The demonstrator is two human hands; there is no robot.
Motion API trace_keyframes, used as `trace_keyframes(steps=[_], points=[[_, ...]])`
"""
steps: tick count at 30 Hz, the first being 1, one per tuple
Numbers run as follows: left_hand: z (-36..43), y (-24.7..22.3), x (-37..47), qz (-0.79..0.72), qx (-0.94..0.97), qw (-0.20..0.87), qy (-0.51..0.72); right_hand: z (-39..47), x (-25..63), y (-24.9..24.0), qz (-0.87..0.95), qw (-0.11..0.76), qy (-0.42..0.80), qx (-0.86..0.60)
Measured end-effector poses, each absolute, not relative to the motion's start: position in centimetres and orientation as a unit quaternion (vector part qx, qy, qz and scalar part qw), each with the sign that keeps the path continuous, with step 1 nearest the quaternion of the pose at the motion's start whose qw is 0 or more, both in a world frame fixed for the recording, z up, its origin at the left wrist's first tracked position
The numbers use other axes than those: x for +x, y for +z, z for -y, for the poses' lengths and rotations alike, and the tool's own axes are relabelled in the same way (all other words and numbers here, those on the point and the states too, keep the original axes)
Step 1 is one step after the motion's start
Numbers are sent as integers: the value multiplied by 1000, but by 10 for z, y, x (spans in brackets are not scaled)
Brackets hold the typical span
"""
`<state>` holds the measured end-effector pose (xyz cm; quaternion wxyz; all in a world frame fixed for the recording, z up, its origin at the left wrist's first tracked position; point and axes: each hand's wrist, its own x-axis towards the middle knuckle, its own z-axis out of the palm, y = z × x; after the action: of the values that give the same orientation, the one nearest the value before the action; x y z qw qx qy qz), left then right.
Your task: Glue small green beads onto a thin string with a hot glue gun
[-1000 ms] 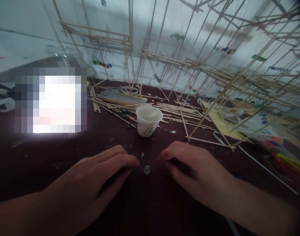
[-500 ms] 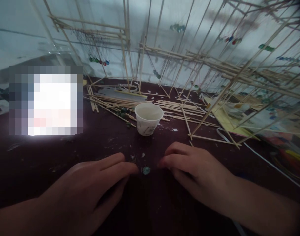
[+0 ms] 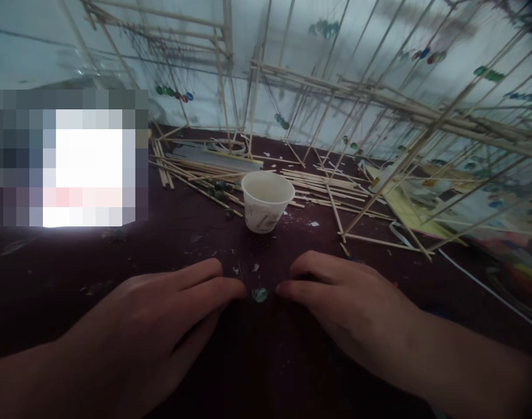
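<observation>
Marble | between left hand and right hand | cup: print illegible

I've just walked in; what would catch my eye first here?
Probably the glaring, blocky white patch at the left, then the pale, upright cup in the middle. Nearer, a small glassy ball shows between the left hand and the right hand. Behind the cup rise thin wooden frames with coloured balls hanging in them.

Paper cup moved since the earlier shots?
No, not visibly. Against the dark marbles beside it on the left, the paper cup keeps its place; the whole view has shifted slightly with the camera.
</observation>
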<state>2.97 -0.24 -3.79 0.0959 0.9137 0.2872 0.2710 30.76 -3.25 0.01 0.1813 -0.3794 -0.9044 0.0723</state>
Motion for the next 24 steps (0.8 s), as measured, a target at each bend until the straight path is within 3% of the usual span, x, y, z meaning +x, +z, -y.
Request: trace_keyframes(steps=[13, 24], points=[[3, -42, 30, -273, 920, 99, 264, 34, 305, -5, 911, 175, -7, -374], [4, -32, 33, -248, 937, 32, 245, 38, 303, -4, 917, 164, -45, -360]])
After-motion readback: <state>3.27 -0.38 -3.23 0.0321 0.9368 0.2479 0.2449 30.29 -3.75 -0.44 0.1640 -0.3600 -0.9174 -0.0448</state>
